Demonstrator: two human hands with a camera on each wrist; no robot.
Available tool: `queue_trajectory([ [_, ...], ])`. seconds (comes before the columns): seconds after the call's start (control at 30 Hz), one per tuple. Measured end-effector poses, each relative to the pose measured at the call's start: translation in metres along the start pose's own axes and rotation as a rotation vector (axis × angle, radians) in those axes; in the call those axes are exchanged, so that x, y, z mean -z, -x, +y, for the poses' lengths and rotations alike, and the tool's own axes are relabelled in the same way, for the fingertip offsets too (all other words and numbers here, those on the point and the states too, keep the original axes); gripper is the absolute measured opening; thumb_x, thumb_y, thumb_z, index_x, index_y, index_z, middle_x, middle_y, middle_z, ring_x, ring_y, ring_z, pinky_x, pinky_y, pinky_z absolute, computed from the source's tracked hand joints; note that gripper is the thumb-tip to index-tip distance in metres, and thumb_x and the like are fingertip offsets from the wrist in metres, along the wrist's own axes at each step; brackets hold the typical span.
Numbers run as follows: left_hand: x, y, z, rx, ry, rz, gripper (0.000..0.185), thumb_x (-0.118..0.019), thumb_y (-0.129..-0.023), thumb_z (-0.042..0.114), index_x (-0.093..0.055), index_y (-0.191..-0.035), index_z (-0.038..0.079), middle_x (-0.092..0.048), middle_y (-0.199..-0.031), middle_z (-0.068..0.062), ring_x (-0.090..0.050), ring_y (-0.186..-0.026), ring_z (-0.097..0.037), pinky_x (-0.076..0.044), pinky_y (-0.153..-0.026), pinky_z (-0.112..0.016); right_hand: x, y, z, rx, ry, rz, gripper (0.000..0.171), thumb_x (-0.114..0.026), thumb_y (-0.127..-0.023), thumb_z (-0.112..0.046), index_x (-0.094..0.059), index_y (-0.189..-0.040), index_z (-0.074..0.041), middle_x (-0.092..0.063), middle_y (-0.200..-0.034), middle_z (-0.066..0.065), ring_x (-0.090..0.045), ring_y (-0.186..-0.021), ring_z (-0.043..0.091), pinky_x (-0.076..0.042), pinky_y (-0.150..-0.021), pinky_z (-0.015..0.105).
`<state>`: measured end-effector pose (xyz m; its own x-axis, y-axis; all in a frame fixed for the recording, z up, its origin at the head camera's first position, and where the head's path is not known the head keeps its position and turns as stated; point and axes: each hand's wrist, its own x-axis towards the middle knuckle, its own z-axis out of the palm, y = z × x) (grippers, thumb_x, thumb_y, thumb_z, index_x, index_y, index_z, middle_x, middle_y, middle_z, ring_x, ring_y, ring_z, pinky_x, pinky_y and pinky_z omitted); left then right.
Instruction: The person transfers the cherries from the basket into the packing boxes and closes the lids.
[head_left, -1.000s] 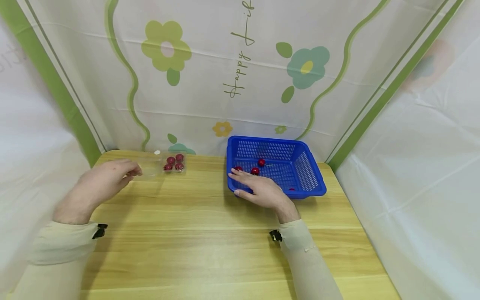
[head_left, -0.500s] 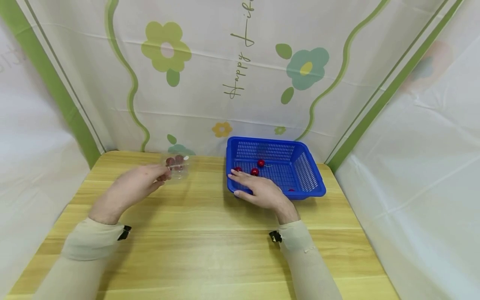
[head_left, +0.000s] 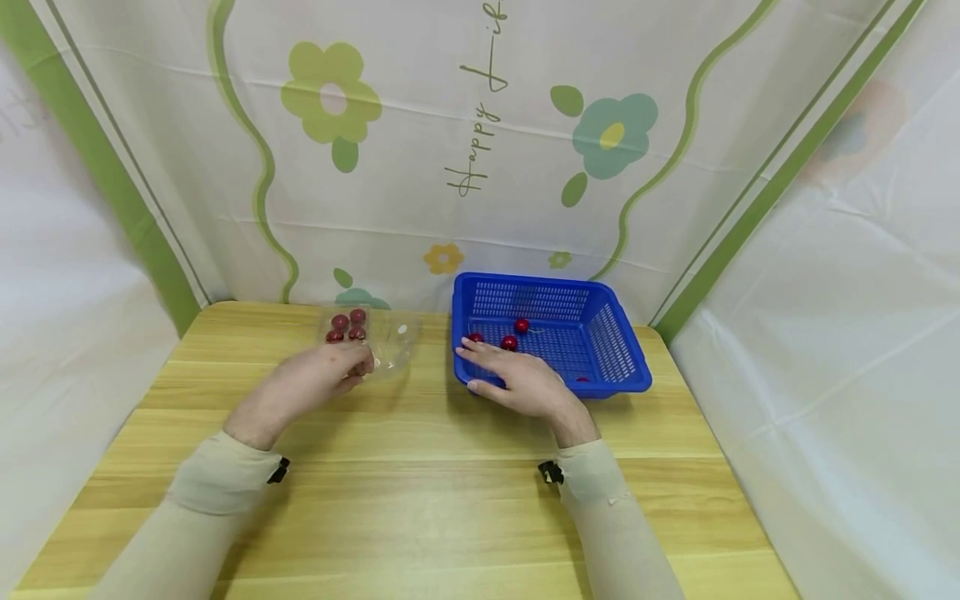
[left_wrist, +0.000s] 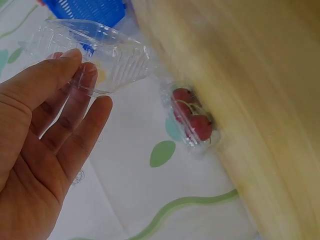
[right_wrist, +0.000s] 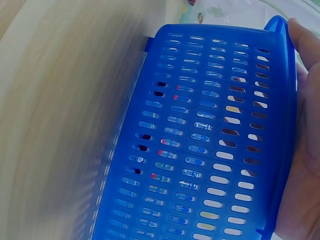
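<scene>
My left hand (head_left: 311,379) pinches a clear plastic lid (left_wrist: 122,62) with thumb and fingertips; the lid is ribbed, and a white sticker shows on it in the head view. Just left of the lid lies a clear plastic box (head_left: 325,315) with several dark red cherries (head_left: 340,322) in it, stems showing in the left wrist view. My right hand (head_left: 528,383) rests over the near left rim of a blue slotted basket (head_left: 611,333), fingers fairly straight. Inside the basket sit several bright red cherries (head_left: 522,326), some partly hidden by that hand and the near wall.
Everything stands near the back edge of a wooden table (head_left: 420,500). Right behind it hangs a white curtain (head_left: 412,183) printed with flowers. More white sheeting (head_left: 840,350) closes in both sides.
My left hand has carried the clear lid rightward, from left of the cherry box, across it, to its right side. My right hand and the basket have stayed put.
</scene>
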<state>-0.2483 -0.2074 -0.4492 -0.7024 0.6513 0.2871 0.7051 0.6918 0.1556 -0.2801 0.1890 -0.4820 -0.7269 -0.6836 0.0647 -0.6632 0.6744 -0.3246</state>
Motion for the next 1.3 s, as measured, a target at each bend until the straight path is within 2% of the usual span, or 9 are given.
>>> queue_trajectory([
  [0.2, -0.002, 0.003, -0.002, 0.041, 0.020, -0.021, 0.024, -0.090, -0.098, -0.007, -0.075, -0.105, 0.012, -0.080, -0.103, 0.000, -0.077, -0.092, -0.015, -0.069, -0.077, -0.035, 0.001, 0.000, -0.001, 0.006, -0.006, -0.001, 0.068, -0.057, -0.122, -0.058, -0.040, -0.184, -0.036, -0.038, -0.192, -0.009, -0.049, -0.174, 0.025, -0.058, -0.131, 0.059],
  [0.4, -0.001, 0.007, 0.000, 0.069, -0.010, -0.046, 0.023, -0.087, -0.099, -0.006, -0.076, -0.107, 0.013, -0.080, -0.104, 0.000, -0.078, -0.090, -0.014, -0.068, -0.072, -0.034, 0.002, 0.000, -0.001, 0.006, -0.006, -0.005, 0.069, -0.058, -0.122, -0.057, -0.040, -0.184, -0.035, -0.037, -0.192, -0.010, -0.046, -0.175, 0.024, -0.054, -0.135, 0.058],
  [0.67, -0.017, 0.002, 0.016, 0.032, -0.030, -0.135, 0.019, -0.085, -0.104, 0.000, -0.080, -0.113, 0.016, -0.084, -0.109, 0.001, -0.083, -0.096, -0.020, -0.071, -0.077, -0.038, 0.002, 0.000, -0.001, 0.003, -0.002, -0.006, 0.069, -0.058, -0.122, -0.057, -0.040, -0.184, -0.035, -0.037, -0.192, -0.009, -0.048, -0.175, 0.025, -0.058, -0.131, 0.059],
  [0.87, -0.031, -0.002, 0.034, -0.033, -0.037, -0.127, 0.019, -0.089, -0.100, 0.000, -0.082, -0.110, 0.014, -0.082, -0.104, 0.002, -0.080, -0.093, -0.019, -0.071, -0.077, -0.036, 0.002, 0.001, -0.002, -0.002, -0.001, -0.003, 0.069, -0.057, -0.121, -0.058, -0.040, -0.184, -0.036, -0.038, -0.192, -0.010, -0.049, -0.174, 0.025, -0.058, -0.131, 0.059],
  [0.97, -0.034, -0.004, 0.042, -0.036, -0.035, -0.135, 0.016, -0.090, -0.102, 0.004, -0.083, -0.113, 0.013, -0.083, -0.105, 0.001, -0.080, -0.094, -0.019, -0.072, -0.079, -0.038, 0.002, 0.001, -0.001, -0.004, 0.001, -0.001, 0.069, -0.057, -0.122, -0.058, -0.040, -0.184, -0.036, -0.038, -0.192, -0.009, -0.049, -0.174, 0.025, -0.058, -0.131, 0.059],
  [1.03, -0.034, -0.006, 0.044, -0.022, -0.018, -0.148, 0.015, -0.088, -0.105, 0.012, -0.083, -0.119, 0.012, -0.084, -0.111, -0.001, -0.081, -0.100, -0.022, -0.073, -0.084, -0.043, 0.002, 0.001, -0.001, -0.005, 0.001, -0.002, 0.069, -0.057, -0.121, -0.058, -0.040, -0.184, -0.036, -0.037, -0.192, -0.009, -0.049, -0.174, 0.025, -0.058, -0.131, 0.059],
  [1.13, -0.032, -0.009, 0.038, 0.011, 0.036, -0.157, 0.027, -0.083, -0.111, 0.024, -0.082, -0.134, 0.010, -0.085, -0.130, -0.007, -0.082, -0.120, -0.031, -0.073, -0.101, -0.053, 0.002, 0.000, -0.001, -0.005, -0.001, -0.002, 0.068, -0.057, -0.121, -0.058, -0.040, -0.184, -0.036, -0.037, -0.192, -0.009, -0.049, -0.174, 0.025, -0.058, -0.131, 0.059],
  [1.23, -0.029, -0.010, 0.022, 0.064, 0.124, -0.164, 0.042, -0.072, -0.118, 0.032, -0.075, -0.153, 0.009, -0.078, -0.153, -0.014, -0.074, -0.145, -0.041, -0.063, -0.121, -0.064, 0.002, 0.000, -0.002, -0.006, -0.002, -0.001, 0.068, -0.057, -0.121, -0.058, -0.040, -0.184, -0.036, -0.038, -0.192, -0.009, -0.049, -0.174, 0.026, -0.058, -0.130, 0.060],
  [1.3, -0.027, -0.010, 0.010, 0.102, 0.170, -0.182, 0.048, -0.065, -0.122, 0.035, -0.068, -0.164, 0.011, -0.071, -0.166, -0.015, -0.067, -0.156, -0.045, -0.055, -0.130, -0.068, 0.002, 0.001, -0.001, -0.007, 0.001, 0.000, 0.068, -0.057, -0.121, -0.058, -0.041, -0.184, -0.036, -0.038, -0.192, -0.009, -0.049, -0.174, 0.025, -0.059, -0.129, 0.059],
])
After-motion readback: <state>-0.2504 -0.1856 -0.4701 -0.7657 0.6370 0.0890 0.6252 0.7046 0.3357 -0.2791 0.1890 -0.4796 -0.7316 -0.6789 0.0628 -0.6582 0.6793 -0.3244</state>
